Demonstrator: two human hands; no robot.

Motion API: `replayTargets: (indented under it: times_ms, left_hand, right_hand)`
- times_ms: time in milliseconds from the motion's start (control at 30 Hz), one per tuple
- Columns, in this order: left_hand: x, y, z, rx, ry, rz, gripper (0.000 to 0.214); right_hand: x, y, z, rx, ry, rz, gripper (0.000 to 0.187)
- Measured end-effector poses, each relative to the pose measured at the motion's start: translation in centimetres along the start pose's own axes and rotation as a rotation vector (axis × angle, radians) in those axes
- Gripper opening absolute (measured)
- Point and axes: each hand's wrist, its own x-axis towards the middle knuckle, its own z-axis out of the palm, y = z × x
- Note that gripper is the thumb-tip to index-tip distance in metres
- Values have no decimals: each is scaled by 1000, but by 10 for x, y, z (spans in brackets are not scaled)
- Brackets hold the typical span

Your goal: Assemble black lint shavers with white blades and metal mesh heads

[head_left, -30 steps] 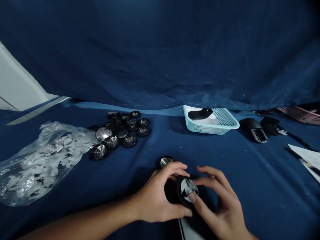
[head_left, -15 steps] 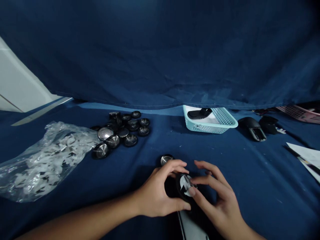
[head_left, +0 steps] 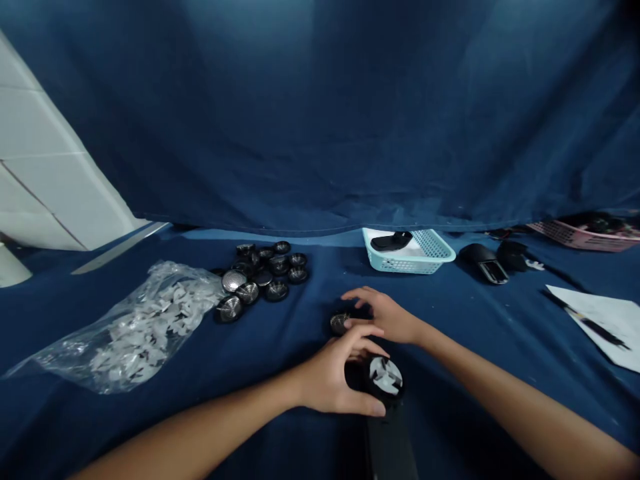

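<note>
And there's the deep-blue cloth backdrop (head_left: 320,113), hanging in long, soft folds right across the far side and dropping down to the work surface! Over on the left, a pale tiled wall (head_left: 50,160) peeks out, with a blue cloth table cover (head_left: 75,313) below, everything under dim, cool light.

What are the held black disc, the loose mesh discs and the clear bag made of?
The black disc held by the left hand looks like matte moulded plastic or rubber, unclear which, with a white insert. The mesh disc looks like stainless steel: fine perforations, silvery sheen. The bag looks like thin polyethylene: clear, glossy, crinkled.
</note>
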Motion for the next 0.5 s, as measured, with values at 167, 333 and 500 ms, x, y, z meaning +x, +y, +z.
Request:
replayTargets:
  times_ms: [167,333,500]
  left_hand:
    - [0,0,0,2,2,22,71]
    - [0,3,-3,239,-7,-41,80]
    - [0,1,-6,275,1,-105,92]
  right_hand:
    - [27,-12,-4,-75,-278,-162,54]
    - [27,-32,-20,-152,-275,-202,38]
    - [8,-50,-58,-89,-58,-156,42]
